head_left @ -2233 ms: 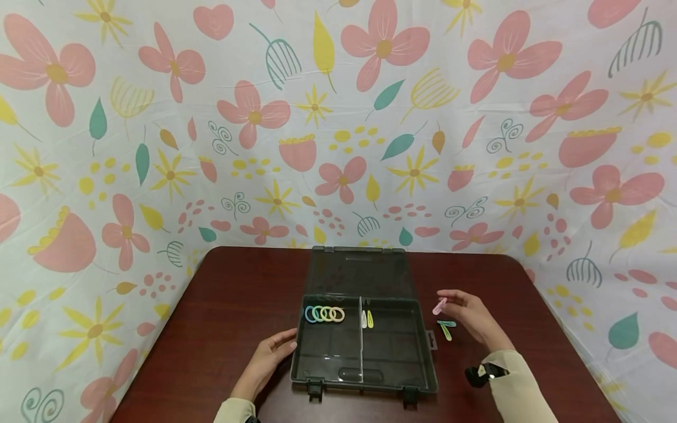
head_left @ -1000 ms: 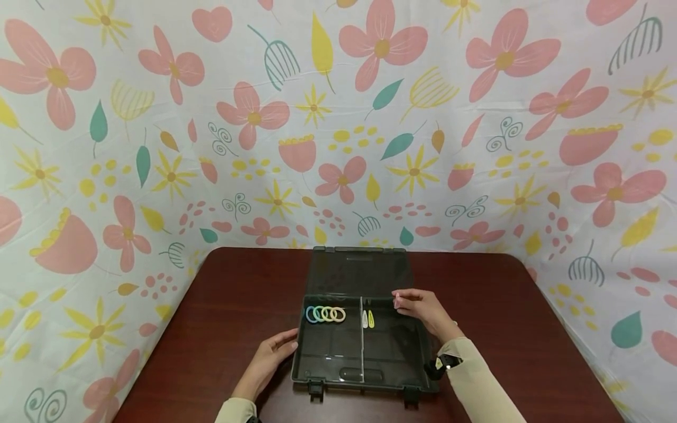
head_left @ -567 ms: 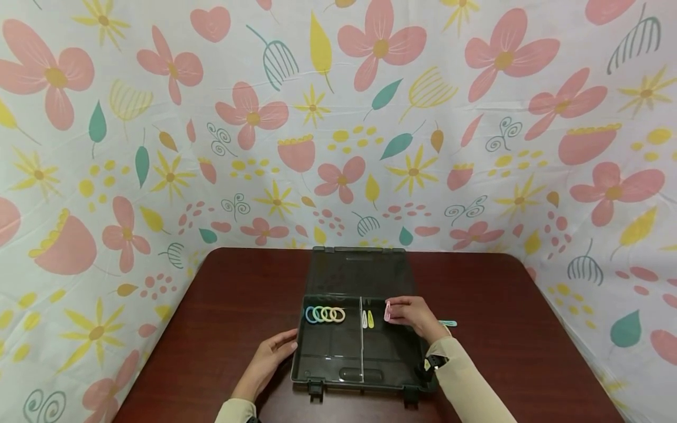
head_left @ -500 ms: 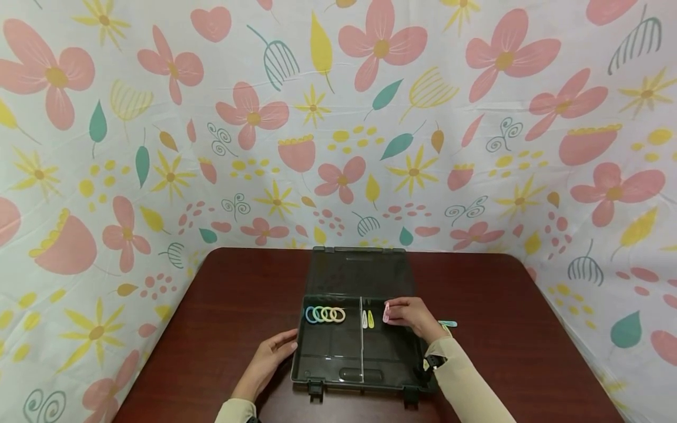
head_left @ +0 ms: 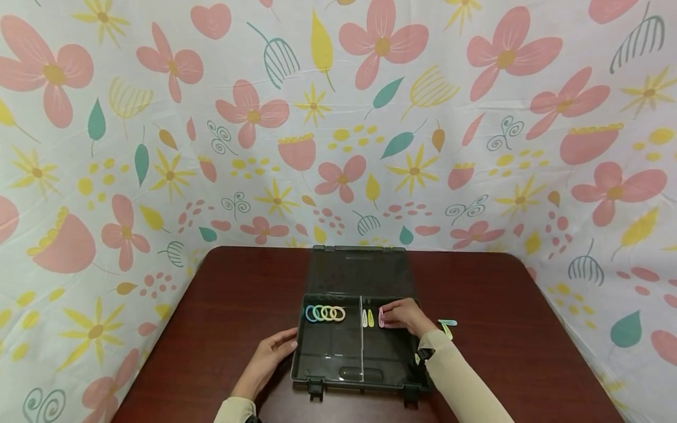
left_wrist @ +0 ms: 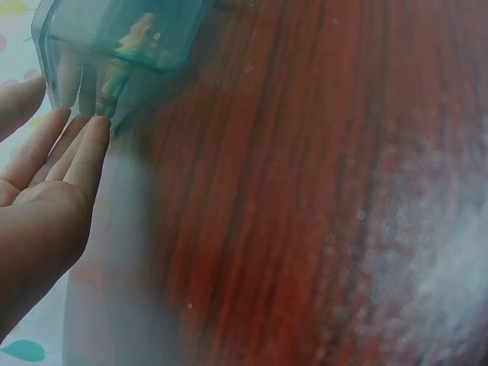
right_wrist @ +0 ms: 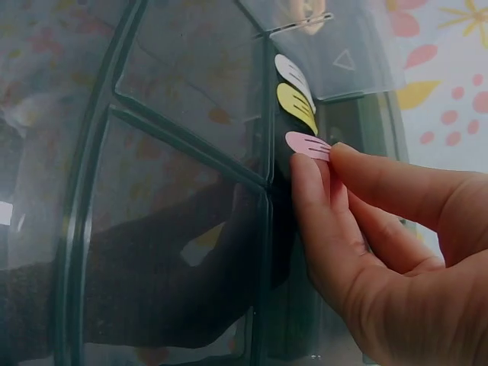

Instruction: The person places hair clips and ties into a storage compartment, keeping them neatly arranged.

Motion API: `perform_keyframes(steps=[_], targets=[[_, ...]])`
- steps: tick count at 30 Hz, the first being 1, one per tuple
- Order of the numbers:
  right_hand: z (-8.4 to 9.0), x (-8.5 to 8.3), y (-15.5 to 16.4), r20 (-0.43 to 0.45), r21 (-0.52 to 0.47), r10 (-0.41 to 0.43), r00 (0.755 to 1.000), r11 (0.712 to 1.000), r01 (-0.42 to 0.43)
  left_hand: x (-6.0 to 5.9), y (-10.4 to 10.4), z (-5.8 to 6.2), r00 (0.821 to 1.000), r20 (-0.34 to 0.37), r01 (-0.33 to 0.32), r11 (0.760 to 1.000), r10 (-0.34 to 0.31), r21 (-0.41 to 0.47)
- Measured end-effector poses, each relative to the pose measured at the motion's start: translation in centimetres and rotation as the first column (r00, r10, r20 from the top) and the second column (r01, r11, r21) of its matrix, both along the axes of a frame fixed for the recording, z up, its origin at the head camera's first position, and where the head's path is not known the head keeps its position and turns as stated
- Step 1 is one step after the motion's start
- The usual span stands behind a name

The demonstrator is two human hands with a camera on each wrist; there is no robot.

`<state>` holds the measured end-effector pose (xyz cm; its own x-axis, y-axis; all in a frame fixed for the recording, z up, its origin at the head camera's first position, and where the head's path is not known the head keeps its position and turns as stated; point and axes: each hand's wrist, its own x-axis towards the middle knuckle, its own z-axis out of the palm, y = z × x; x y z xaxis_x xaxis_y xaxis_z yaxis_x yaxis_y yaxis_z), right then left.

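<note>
My right hand [head_left: 404,314] pinches a pink hair clip [right_wrist: 306,145] between thumb and fingers, low inside the right compartment of a dark see-through case [head_left: 329,385]. Left of it, a yellow hair clip [right_wrist: 296,107] and a white hair clip [right_wrist: 293,70] lie side by side near the divider [head_left: 362,352]. Several pastel rings [head_left: 325,314] overlap in a row at the back of the left compartment. My left hand [head_left: 270,355] rests its fingertips against the case's left wall, fingers nearly straight; the left wrist view shows them at the wall [left_wrist: 107,91].
A teal hair clip [head_left: 448,322] and a yellow-green hair clip [head_left: 447,332] lie on the brown table [head_left: 211,305] right of the case, the second partly behind the right sleeve. The case's lid [head_left: 359,270] lies back behind it. A flowered cloth [head_left: 338,117] hangs behind the table.
My right hand picked the pink hair clip up right of the case, carried it left over the right compartment and lowered it beside the yellow one. My left hand has stayed at the case.
</note>
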<state>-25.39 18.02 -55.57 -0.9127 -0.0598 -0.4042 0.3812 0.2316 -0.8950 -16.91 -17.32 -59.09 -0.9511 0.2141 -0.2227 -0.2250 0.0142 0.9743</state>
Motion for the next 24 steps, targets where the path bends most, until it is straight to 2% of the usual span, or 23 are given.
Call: perform_keyframes(steps=[6,19,24], targets=[[0.2,0.0,-0.3,-0.017,0.041,0.002,1.000,0.999,-0.002,0.0,0.0,0.1,1.000,0.005,0.002,1.000,-0.002,-0.005],[-0.1,0.2,-1.0,-0.127,0.103,0.008,0.992,0.995,0.005,0.0,0.0,0.2,1.000,0.000,0.004,1.000,-0.004,-0.006],[0.0,0.4,-1.3,-0.134,0.125,-0.009,0.991,0.992,0.026,0.1,0.0,0.2,1.000,0.003,0.000,1.000,0.000,-0.007]])
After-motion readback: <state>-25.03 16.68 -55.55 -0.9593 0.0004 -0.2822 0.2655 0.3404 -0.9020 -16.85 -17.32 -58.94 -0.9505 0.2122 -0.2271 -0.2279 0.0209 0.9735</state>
